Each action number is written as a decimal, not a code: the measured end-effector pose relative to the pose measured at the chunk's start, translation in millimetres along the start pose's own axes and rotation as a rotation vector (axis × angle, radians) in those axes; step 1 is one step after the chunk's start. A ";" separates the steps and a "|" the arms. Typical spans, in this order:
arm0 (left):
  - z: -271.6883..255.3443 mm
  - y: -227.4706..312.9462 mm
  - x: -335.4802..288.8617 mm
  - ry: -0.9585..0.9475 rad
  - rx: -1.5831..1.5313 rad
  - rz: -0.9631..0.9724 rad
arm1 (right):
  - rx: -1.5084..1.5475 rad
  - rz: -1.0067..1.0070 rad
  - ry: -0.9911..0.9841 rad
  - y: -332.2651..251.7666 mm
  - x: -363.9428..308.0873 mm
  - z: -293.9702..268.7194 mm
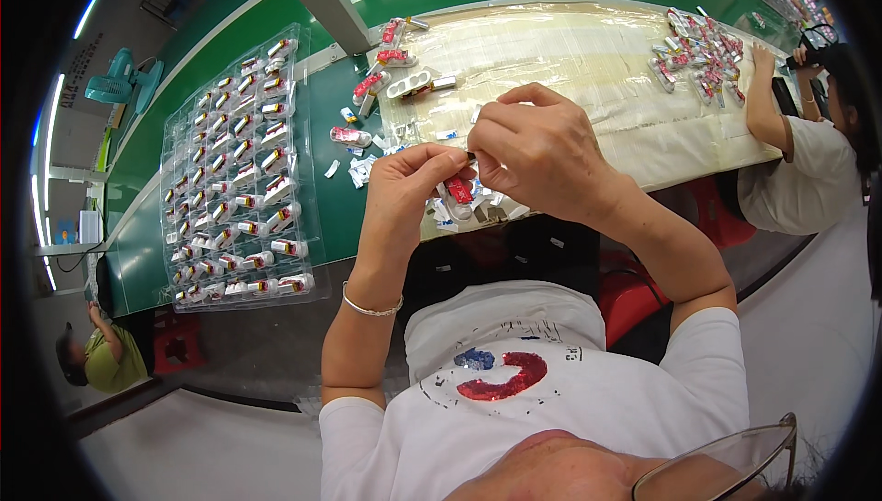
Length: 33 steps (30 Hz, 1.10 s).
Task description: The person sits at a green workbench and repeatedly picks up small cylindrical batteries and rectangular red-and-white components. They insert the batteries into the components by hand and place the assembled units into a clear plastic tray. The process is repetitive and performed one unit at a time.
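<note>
In front of my chest, my left hand [413, 179] pinches a small red-and-white piece [458, 191], which looks like a plastic toy part. My right hand [537, 142] is closed just beside it, thumb and fingertips pressed together at the upper end of the piece. Whatever those fingertips grip is too small and hidden to make out. Under both hands lie scattered white slips [363, 168], some with blue marks. Left of them rests another red-and-white piece [351, 136], with several more pieces [372, 84] farther back and a white part with round holes [409, 85].
A clear plastic tray [310, 179] with rows of similar pieces stands at left on the green table [138, 257]. Film-covered matting [570, 69] covers the work area. A pile of pieces [703, 51] lies far right, near another person's arm [767, 110]. A post [322, 0] rises behind.
</note>
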<state>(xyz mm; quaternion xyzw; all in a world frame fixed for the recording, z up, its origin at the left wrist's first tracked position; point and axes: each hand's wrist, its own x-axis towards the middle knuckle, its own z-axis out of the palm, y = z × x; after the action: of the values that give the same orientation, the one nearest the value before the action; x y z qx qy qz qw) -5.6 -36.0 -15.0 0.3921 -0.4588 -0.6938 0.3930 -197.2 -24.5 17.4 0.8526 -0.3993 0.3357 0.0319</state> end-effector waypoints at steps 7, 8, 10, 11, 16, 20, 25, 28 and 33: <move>-3.9 3.3 -2.8 0.018 -0.064 0.019 | 0.739 0.454 0.108 14.0 -7.3 0.9; -4.1 3.9 -3.4 0.026 -0.064 0.029 | 0.872 0.490 0.109 21.7 -11.1 3.2; -8.4 2.5 -3.8 0.052 -0.114 0.047 | 1.090 0.600 0.173 30.9 -15.1 0.1; -10.1 1.6 -4.0 0.065 -0.139 0.057 | 1.199 0.655 0.206 35.7 -17.8 -1.8; -9.0 -2.1 -1.9 0.010 -0.223 0.027 | 0.945 0.528 -0.049 26.5 -27.0 7.1; -3.8 -6.4 2.2 -0.129 -0.293 -0.019 | 1.421 0.649 0.131 3.0 -19.0 25.2; -1.9 -4.6 -1.2 -0.196 -0.526 0.010 | 1.456 0.635 0.200 -1.3 -13.7 28.5; 6.1 -6.7 -10.8 -0.079 -0.496 0.129 | 1.424 0.643 0.260 -4.9 -13.6 27.3; 9.0 -10.3 -15.8 0.094 -0.206 0.226 | 1.376 0.647 0.206 -8.4 -15.2 22.2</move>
<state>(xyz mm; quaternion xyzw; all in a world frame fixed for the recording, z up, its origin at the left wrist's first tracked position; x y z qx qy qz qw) -9.5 -15.9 -19.4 0.3276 -0.4076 -0.6696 0.5275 -186.1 -16.0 -7.0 0.4854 -0.3251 0.5791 -0.5686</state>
